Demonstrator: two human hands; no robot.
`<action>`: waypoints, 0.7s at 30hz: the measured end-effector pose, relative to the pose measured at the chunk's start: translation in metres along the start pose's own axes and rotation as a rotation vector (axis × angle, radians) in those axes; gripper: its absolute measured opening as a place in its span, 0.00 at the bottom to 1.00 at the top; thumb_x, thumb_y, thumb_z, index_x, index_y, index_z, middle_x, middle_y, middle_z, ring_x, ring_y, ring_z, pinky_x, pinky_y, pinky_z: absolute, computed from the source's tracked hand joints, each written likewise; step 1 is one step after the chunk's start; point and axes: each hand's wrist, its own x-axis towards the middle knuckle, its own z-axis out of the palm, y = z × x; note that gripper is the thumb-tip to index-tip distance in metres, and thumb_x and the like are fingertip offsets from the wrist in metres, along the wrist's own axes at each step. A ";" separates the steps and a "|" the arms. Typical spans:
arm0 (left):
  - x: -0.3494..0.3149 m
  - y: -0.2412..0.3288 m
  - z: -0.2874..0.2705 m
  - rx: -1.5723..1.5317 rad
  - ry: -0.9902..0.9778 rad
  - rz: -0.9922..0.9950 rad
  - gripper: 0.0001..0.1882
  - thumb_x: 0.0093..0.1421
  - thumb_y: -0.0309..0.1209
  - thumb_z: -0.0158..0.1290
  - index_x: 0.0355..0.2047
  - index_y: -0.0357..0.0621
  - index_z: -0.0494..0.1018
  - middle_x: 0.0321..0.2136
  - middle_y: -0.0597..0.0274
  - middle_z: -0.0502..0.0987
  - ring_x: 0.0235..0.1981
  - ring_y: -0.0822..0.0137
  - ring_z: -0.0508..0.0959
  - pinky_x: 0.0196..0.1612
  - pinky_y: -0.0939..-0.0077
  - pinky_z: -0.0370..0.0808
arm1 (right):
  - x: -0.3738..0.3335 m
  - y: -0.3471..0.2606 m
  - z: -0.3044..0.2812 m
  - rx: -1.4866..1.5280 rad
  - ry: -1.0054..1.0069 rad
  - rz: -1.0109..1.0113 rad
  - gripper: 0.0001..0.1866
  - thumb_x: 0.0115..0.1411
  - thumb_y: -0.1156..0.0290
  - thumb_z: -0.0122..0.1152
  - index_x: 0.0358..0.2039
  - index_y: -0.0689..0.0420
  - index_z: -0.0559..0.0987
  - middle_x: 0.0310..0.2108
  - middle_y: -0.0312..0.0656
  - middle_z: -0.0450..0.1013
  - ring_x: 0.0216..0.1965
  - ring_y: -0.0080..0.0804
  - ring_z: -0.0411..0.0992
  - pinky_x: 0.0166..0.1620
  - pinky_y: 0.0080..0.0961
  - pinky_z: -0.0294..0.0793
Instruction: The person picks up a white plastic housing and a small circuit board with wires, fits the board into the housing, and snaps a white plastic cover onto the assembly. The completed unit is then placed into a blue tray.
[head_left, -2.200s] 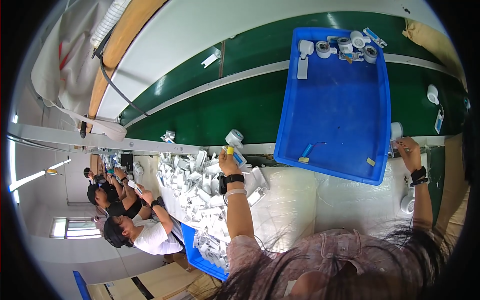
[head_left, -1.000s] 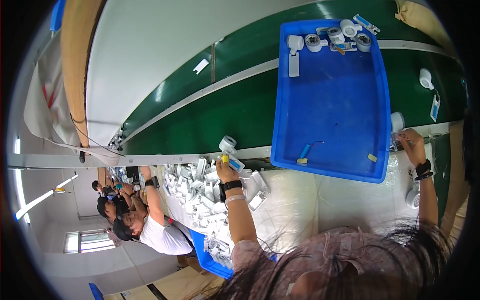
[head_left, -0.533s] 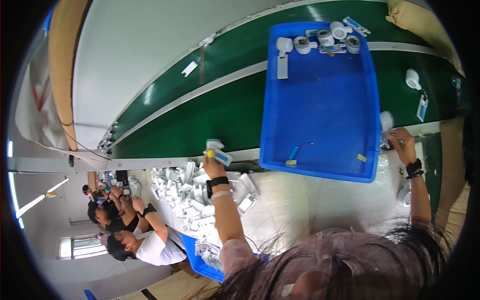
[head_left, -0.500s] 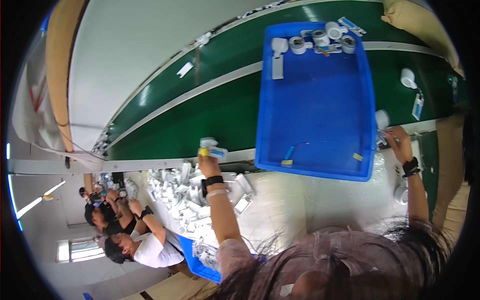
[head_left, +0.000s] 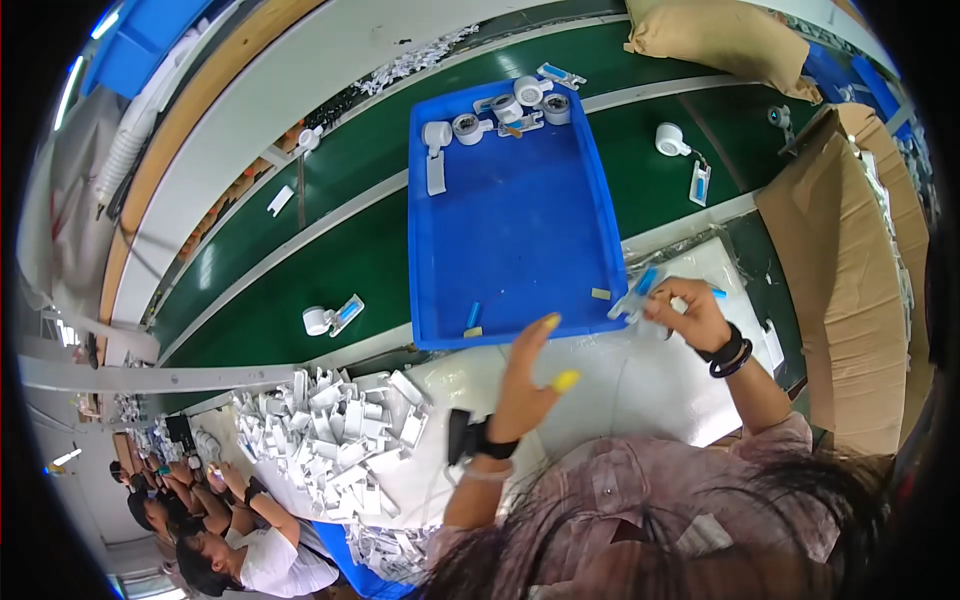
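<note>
My left hand [head_left: 525, 385], with yellow covers on its thumb and a fingertip, is empty, fingers apart, in front of the blue tray [head_left: 515, 240]. At the tray's near right corner, my right hand [head_left: 690, 312] pinches a white plastic piece with a blue cylindrical cell [head_left: 640, 285]; fingers hide part of it. In the tray lie several white round fan-like heads [head_left: 467, 128], a blue cell [head_left: 473, 315] and small yellow pieces [head_left: 600, 294]. A white round head with its handle piece [head_left: 335, 316] rests on the green belt left of the tray.
A heap of white plastic shells [head_left: 335, 430] covers the left of the table. Another round head [head_left: 671, 140] lies on the belt at right. A cardboard box [head_left: 835, 270] stands far right. Co-workers [head_left: 255, 555] sit at lower left; a second blue bin [head_left: 350, 550] holds more shells.
My left hand has let go of the white head and handle piece on the belt and moved right toward the tray. My right hand has brought up a blue-celled piece. The view has shifted.
</note>
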 end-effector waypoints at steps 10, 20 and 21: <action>-0.035 0.051 0.056 -0.307 -0.272 -0.199 0.21 0.55 0.27 0.60 0.49 0.39 0.71 0.42 0.60 0.75 0.46 0.68 0.74 0.50 0.74 0.69 | -0.074 -0.037 0.031 0.640 -0.328 0.159 0.07 0.63 0.71 0.58 0.37 0.62 0.77 0.27 0.35 0.76 0.27 0.18 0.74 0.30 0.14 0.69; -0.070 0.116 0.047 -0.429 -0.117 -0.383 0.17 0.56 0.25 0.58 0.46 0.41 0.67 0.32 0.68 0.72 0.35 0.78 0.72 0.29 0.84 0.70 | -0.109 -0.049 0.017 0.479 -0.766 -0.004 0.13 0.66 0.67 0.54 0.46 0.60 0.77 0.37 0.38 0.76 0.42 0.23 0.72 0.46 0.21 0.69; -0.071 0.118 0.050 -0.427 -0.107 -0.388 0.17 0.56 0.25 0.58 0.46 0.41 0.67 0.32 0.68 0.72 0.35 0.78 0.72 0.29 0.84 0.70 | -0.111 -0.048 0.020 0.419 -0.788 -0.043 0.12 0.65 0.68 0.55 0.45 0.59 0.78 0.35 0.36 0.76 0.41 0.22 0.72 0.43 0.20 0.70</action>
